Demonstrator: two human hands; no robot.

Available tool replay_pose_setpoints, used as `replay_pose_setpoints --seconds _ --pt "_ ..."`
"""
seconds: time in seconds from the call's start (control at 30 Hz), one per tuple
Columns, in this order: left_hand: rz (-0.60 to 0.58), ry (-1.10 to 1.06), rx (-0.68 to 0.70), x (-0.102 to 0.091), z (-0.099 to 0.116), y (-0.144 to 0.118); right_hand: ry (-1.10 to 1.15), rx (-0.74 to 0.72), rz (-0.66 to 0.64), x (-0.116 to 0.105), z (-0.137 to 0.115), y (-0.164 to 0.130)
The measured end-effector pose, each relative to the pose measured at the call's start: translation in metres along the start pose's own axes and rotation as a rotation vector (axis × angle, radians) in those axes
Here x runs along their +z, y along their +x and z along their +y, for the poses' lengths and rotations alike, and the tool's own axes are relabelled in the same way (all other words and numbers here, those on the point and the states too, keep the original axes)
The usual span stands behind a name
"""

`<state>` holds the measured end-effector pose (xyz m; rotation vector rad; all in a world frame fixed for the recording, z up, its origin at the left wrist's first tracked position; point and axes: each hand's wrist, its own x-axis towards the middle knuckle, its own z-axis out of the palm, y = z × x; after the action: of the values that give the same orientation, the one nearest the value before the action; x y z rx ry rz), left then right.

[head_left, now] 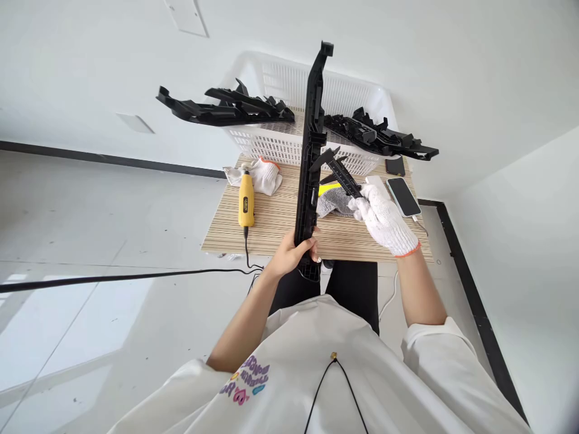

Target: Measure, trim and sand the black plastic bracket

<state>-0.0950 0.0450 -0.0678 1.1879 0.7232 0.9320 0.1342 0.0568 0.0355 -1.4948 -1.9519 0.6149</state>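
My bare left hand (292, 254) is wrapped round the lower end of a long black plastic part (309, 163), which stands nearly upright in the view above the table. In a white knit glove with an orange cuff, my right hand (382, 220) grips a black caliper (344, 177) by its lower end. The caliper's jaws point up and left and reach the edge of the long part; whether they touch it I cannot tell. Below the caliper lie a grey cloth (335, 201) and a yellow item (328, 188), partly hidden by the black part.
A white plastic basket (266, 143) at the back holds more black plastic parts (226, 108), jutting over both sides. On the wood-grain table (280, 229) lie a yellow rotary tool (246, 202) with a cord, a white glove (266, 176) and a phone (403, 197) with a cable.
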Motion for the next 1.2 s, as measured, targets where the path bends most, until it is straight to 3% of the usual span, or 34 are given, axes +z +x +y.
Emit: replay_pose_setpoints --seconds 0.2,0.33,0.57,0.83,1.2 --pt "-0.063 -0.004 0.019 -0.003 0.002 0.007 -0.264 0.129 0.225 0.004 -0.007 -0.002" --pt "-0.085 0.015 0.007 -0.004 0.001 0.006 -0.399 0.101 0.294 0.006 -0.011 0.002" --pt "-0.076 0.038 -0.006 -0.005 -0.002 0.003 -0.602 -0.003 0.218 0.001 -0.009 0.009" --pt "-0.096 0.072 -0.014 -0.008 -0.005 0.000 -0.855 -0.149 0.042 0.004 -0.015 0.022" --pt "-0.075 0.104 -0.040 -0.008 -0.005 -0.001 -0.937 -0.158 -0.042 -0.006 -0.011 0.022"
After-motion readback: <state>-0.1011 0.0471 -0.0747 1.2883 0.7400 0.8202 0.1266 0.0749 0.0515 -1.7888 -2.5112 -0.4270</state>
